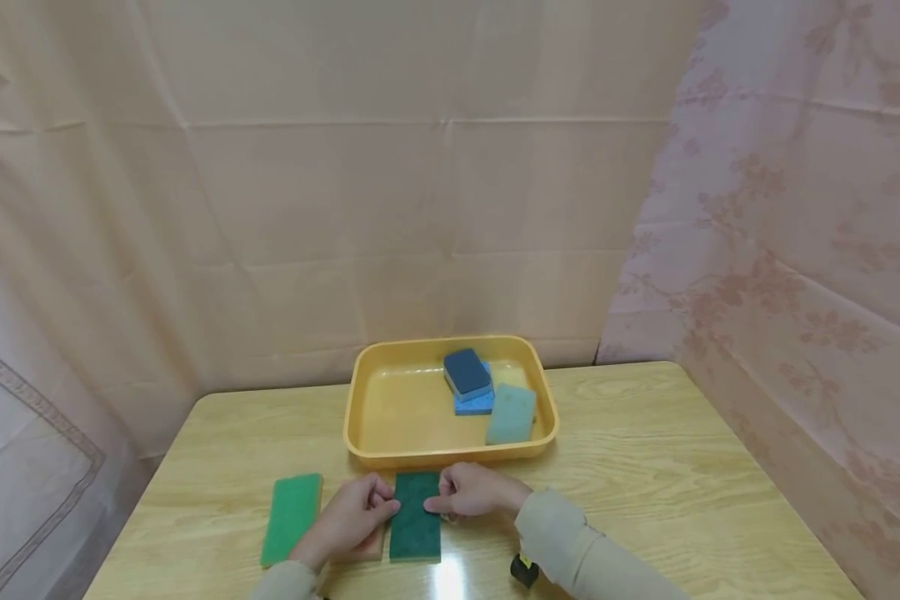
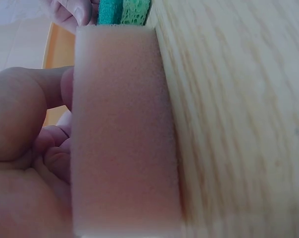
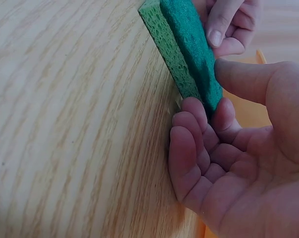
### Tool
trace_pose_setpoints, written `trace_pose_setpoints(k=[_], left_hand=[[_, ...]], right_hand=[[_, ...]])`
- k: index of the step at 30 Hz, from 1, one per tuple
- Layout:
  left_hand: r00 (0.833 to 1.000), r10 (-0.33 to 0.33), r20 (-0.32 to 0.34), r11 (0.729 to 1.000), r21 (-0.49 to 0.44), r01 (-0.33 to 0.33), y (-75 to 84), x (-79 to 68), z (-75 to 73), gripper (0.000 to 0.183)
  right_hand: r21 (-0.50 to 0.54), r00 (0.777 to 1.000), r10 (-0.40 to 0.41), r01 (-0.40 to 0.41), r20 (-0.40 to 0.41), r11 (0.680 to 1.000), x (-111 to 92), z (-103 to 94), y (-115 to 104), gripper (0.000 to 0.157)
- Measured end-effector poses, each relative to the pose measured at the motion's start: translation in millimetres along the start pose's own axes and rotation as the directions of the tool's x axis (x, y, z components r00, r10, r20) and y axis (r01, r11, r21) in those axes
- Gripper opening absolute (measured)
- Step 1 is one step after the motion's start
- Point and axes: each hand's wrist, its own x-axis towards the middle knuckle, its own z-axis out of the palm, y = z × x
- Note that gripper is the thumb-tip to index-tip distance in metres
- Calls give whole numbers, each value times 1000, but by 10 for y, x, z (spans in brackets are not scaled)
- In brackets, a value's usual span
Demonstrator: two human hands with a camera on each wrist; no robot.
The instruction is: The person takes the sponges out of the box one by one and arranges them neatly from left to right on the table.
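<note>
A dark green scrub sponge [image 1: 416,529], with a lighter green porous layer, lies between the two hands at the front of the table. My left hand [image 1: 354,515] pinches its left edge, thumb on top. From the other side my right hand [image 1: 474,490] pinches the right edge between thumb and curled fingers. Under the left wrist a pink sponge [image 2: 122,134] rests on the table and hides part of the left fingers in the left wrist view. To the left of that hand lies a bright green sponge [image 1: 291,518].
Behind the hands stands a yellow tray [image 1: 412,457]. On its right side are a dark blue sponge [image 1: 467,372] on top of a bright blue sponge [image 1: 474,406], and a pale green sponge [image 1: 512,414]. A small black object [image 1: 524,571] is beside the right sleeve.
</note>
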Motion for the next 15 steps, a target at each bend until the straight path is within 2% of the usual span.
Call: trace_pose_setpoints(k=[7,15], left_hand=[[1000,7,-7,1000,-29,-7,-11,-13,2,17],[1000,-22,4,992,-125,22,-2,10,-31,19]], right_hand=[[11,1000,-25,25,18,1000,3,-7,37,32],[134,996,-71,65,44,989,-23,-45,94,27]])
